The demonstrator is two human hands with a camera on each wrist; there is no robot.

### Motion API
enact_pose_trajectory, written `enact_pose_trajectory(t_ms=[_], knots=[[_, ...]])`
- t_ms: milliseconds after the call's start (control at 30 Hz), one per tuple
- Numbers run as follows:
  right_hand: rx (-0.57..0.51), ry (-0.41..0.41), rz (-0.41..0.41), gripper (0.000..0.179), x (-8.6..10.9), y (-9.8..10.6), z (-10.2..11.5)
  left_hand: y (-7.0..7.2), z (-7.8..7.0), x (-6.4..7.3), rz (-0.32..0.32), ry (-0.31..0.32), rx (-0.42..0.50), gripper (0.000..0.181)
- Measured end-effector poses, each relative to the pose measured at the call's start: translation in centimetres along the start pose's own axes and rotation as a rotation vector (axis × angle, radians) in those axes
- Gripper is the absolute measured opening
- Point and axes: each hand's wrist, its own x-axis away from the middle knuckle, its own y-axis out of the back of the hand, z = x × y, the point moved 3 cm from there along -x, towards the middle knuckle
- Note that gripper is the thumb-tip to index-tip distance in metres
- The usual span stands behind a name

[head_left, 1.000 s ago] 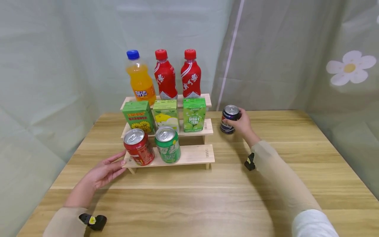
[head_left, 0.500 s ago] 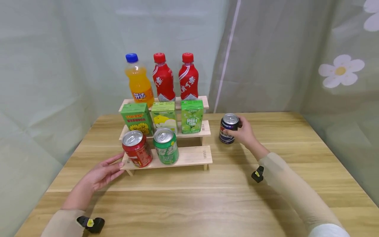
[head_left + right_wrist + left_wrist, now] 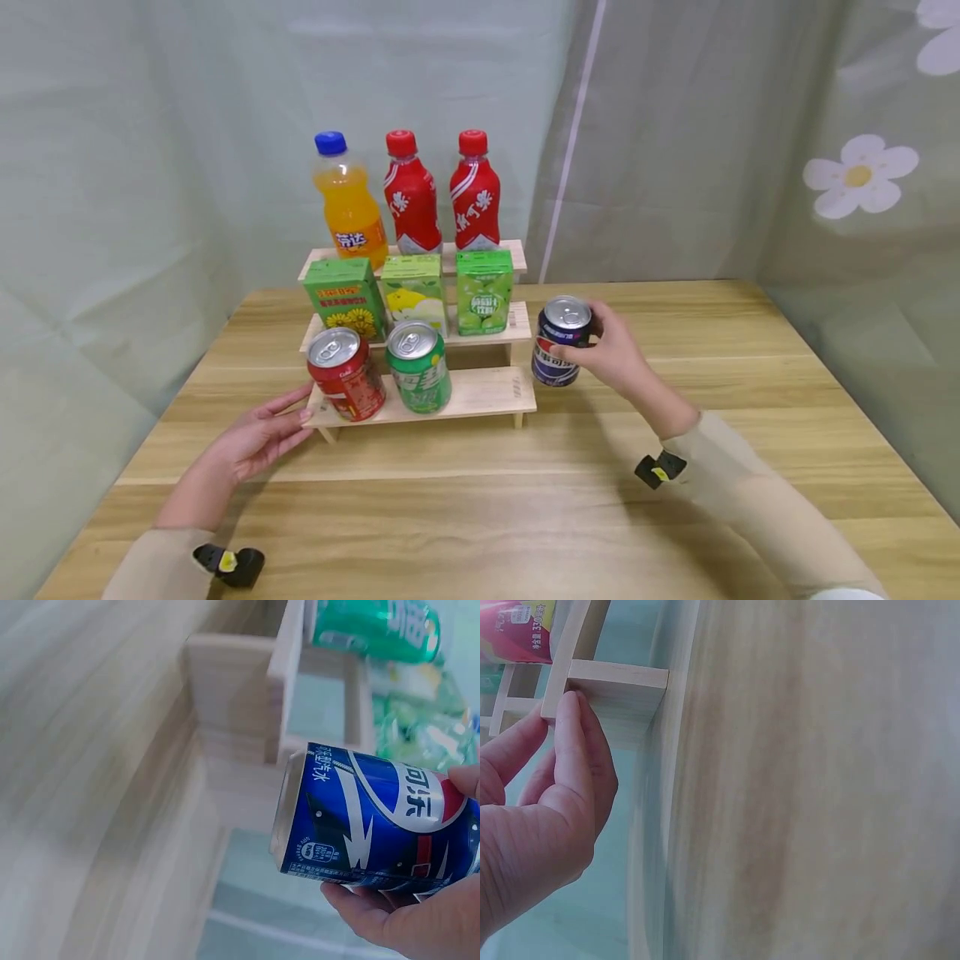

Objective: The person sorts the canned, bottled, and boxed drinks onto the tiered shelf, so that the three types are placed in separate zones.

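Observation:
My right hand (image 3: 611, 354) grips a dark blue soda can (image 3: 558, 346), thumb on one side and fingers on the other. The can is upright beside the right end of the stepped wooden rack's bottom tier (image 3: 487, 392); its base shows in the right wrist view, near the tier's end. My left hand (image 3: 251, 437) pinches the left end of that tier; in the left wrist view the thumb and fingertips (image 3: 570, 712) meet at the board's corner. On the bottom tier stand a red cola can (image 3: 348, 379) and a green soda can (image 3: 422, 371), leaving bare board at the right.
Three juice boxes, the middle one (image 3: 414, 292) pale green, line the middle tier. An orange soda bottle (image 3: 351, 208) and two red bottles (image 3: 476, 200) stand on the top tier. Curtains (image 3: 675, 125) hang behind the wooden table (image 3: 465, 525).
My right hand has brought the blue can toward me and slightly left, up close to the rack's right end. The left hand keeps its hold on the rack. The head view has shifted slightly.

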Motion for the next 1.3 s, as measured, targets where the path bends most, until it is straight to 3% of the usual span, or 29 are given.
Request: enact_pose_trajectory(t_ms=[400,833,1300], knots=[[-0.036,0.103,0.078,0.073,1.4,-3.3,3.1,0.4,-0.2,-0.1,0.026,-0.02,-0.012,0.039],[-0.007,0.179,0.091,0.073,0.9,-7.5,3.8,0.7,0.1,0.1,-0.042,-0.012,-0.053,0.037],[-0.042,0.173,0.099,0.074,0.7,-8.1,3.6,0.4,-0.2,-0.1,-0.051,-0.026,-0.103,0.037]])
